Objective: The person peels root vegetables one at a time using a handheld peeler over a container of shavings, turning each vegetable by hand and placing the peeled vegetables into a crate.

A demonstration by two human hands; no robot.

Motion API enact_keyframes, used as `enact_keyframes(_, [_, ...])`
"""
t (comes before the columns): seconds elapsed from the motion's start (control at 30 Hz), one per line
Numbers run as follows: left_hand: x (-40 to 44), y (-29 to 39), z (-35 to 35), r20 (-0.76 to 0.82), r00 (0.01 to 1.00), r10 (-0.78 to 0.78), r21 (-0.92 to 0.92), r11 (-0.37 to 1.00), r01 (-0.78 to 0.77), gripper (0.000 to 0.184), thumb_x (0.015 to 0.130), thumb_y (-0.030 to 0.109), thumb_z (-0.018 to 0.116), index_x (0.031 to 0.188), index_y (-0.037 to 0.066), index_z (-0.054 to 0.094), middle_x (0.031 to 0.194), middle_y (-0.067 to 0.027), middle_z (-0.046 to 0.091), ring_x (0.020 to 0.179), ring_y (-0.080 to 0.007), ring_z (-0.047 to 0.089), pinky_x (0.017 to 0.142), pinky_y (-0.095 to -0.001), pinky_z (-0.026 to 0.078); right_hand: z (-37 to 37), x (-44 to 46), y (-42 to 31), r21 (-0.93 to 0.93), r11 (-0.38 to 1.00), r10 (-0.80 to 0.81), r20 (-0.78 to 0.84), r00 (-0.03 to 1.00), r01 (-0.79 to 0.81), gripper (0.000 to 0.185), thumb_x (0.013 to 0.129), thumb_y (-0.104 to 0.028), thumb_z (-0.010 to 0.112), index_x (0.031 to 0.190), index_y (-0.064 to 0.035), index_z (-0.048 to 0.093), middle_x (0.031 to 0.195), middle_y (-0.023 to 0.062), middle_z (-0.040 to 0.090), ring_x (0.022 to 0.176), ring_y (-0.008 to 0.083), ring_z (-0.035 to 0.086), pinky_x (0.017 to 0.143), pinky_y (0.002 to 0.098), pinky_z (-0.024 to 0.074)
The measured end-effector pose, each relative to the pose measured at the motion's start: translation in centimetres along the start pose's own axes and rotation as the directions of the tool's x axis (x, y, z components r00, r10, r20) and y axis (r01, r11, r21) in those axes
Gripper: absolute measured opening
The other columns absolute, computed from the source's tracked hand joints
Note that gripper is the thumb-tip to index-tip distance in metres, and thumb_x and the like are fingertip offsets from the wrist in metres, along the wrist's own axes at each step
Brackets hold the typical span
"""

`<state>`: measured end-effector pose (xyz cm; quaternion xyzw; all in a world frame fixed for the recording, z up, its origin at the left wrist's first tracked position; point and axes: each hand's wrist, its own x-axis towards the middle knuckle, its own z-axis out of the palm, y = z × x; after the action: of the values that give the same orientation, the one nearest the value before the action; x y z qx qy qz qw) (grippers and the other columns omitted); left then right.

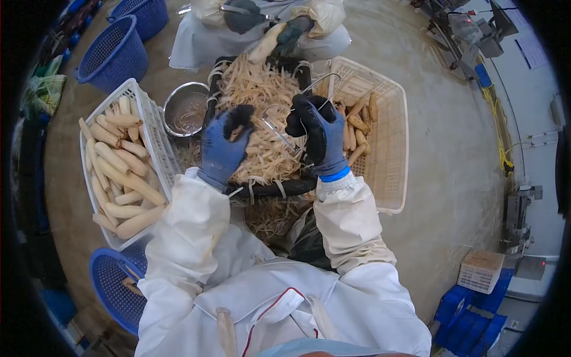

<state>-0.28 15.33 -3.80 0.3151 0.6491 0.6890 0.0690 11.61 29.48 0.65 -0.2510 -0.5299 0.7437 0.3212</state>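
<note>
1. Looking down over a pale brown floor [443, 172], with a white wall [538, 89] far to the right of the right hand, hung with a sheet [531, 50] bearing marks too small to read.
2. Clamping the right hand [324, 134], gloved in blue with dark fingers, on a bent-wire tool [278, 132], with its thin metal bar lying between the two hands.
3. Curling the left hand [225, 146], in a matching glove, over the left side of a black-rimmed tray [276, 189]; impossible to tell whether around anything.
4. Directly beneath both hands, heaped thickly in the tray with pale peelings [267, 157].
5. To the left of the left hand, piled in a white crate [156, 140] with smooth pale roots [128, 172]; nearer, between crate and tray, set with a metal bowl [167, 122].
6. Just right of the right hand, filled partly with browner roots [357, 125] in a cream crate [389, 154].
7. Beyond both hands, facing a co-worker in dark gloves [291, 35], with a pale root [264, 44] at one of them.
8. Past the left hand, far left, furnished with two blue baskets [113, 56]; nearer the body, with another blue basket [110, 297].
</note>
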Motion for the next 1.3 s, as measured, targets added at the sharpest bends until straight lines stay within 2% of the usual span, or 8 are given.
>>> enact_keyframes(0.07, [-1.0,0.5,0.4,0.127,0.984,-0.123,-0.022,0.992,0.127,0.021,0.082,0.02,0.071,0.095,0.004,0.069,0.084,-0.0135,0.065,0.08,-0.0291,0.065,0.07,-0.036,0.049,0.1,-0.1,0.1,0.005,1.0,0.007,0.0,1.0,-0.007,0.021,0.09,-0.018,0.066,0.1,0.0008,0.064,0.073,0.0061,0.064,0.058,0.013,0.06,0.055,0.0256,0.0509])
enact_keyframes(0.3, [-1.8,0.9,0.6,0.316,0.938,0.14,0.6,0.737,-0.312,0.016,0.078,0.014,0.072,0.089,0.004,0.067,0.08,-0.0144,0.063,0.073,-0.0299,0.063,0.066,-0.0366,0.048,0.2,-0.3,1.0,-0.071,0.997,-0.003,0.173,0.985,0.015,0.018,0.09,-0.012,0.064,0.101,0.0024,0.064,0.074,0.0055,0.064,0.059,0.0115,0.058,0.056,0.0233,0.047])
enact_keyframes(0.5, [1.7,0.2,-2.7,0.012,0.988,0.152,0.649,0.751,-0.123,0.018,0.077,0.007,0.068,0.095,0.003,0.068,0.086,-0.0155,0.065,0.077,-0.0305,0.064,0.071,-0.0368,0.049,0.0,-0.3,0.2,-0.038,0.996,0.085,0.099,0.991,-0.081,0.016,0.089,-0.013,0.065,0.096,0.0021,0.065,0.071,0.0054,0.061,0.058,0.0114,0.056,0.054,0.0239,0.046])
enact_keyframes(0.6, [1.3,0.5,-2.0,-0.029,0.93,0.366,0.591,0.757,-0.279,0.009,0.083,0.014,0.066,0.087,0.005,0.066,0.078,-0.0137,0.062,0.072,-0.0309,0.061,0.066,-0.0375,0.048,-0.4,0.0,0.6,-0.007,0.998,0.069,0.094,0.993,-0.069,0.017,0.089,-0.012,0.065,0.097,0.0024,0.064,0.072,0.0057,0.061,0.059,0.0114,0.057,0.055,0.0243,0.0465])
enact_keyframes(0.77, [-1.1,-1.0,-0.7,0.22,0.948,-0.231,0.092,0.972,0.215,0.025,0.09,0.012,0.063,0.11,-0.001,0.065,0.101,-0.01,0.069,0.088,-0.0156,0.066,0.079,-0.0284,0.051,-0.3,-0.1,0.8,0.037,0.998,0.045,0.094,0.995,-0.049,0.019,0.09,-0.013,0.064,0.101,0.0019,0.063,0.074,0.0065,0.063,0.061,0.0119,0.057,0.056,0.0247,0.0472])
enact_keyframes(0.87, [-1.3,1.3,0.8,0.409,0.828,-0.384,-0.4,0.74,0.541,0.025,0.094,0.008,0.058,0.116,-0.003,0.062,0.102,-0.0071,0.067,0.088,-0.0125,0.064,0.081,-0.0253,0.051,-0.4,0.0,1.5,0.048,0.997,0.052,0.114,0.992,-0.058,0.021,0.092,-0.015,0.062,0.106,0.0003,0.062,0.079,0.0066,0.064,0.063,0.0125,0.059,0.056,0.0253,0.0483])
enact_keyframes(1.17, [-1.4,2.4,0.5,0.431,0.771,-0.468,-0.231,0.769,0.596,0.015,0.091,0.009,0.062,0.102,-0.002,0.064,0.093,-0.0056,0.068,0.083,-0.0111,0.063,0.075,-0.0255,0.051,-2.4,1.4,5.0,0.481,0.743,0.332,0.339,0.88,-0.465,0.019,0.094,-0.02,0.058,0.105,-0.0043,0.062,0.087,0.0072,0.065,0.077,0.0185,0.067,0.069,0.0311,0.057])
enact_keyframes(1.3, [-2.0,1.5,1.1,0.356,0.885,-0.302,-0.361,0.829,0.428,0.013,0.088,0.003,0.062,0.1,-0.002,0.064,0.091,-0.0064,0.068,0.084,-0.0117,0.063,0.075,-0.026,0.051,-1.1,0.5,4.3,0.558,0.543,0.441,0.447,0.778,-0.628,0.018,0.096,-0.02,0.055,0.106,-0.0067,0.06,0.088,0.0073,0.065,0.081,0.0226,0.067,0.074,0.037,0.0582])
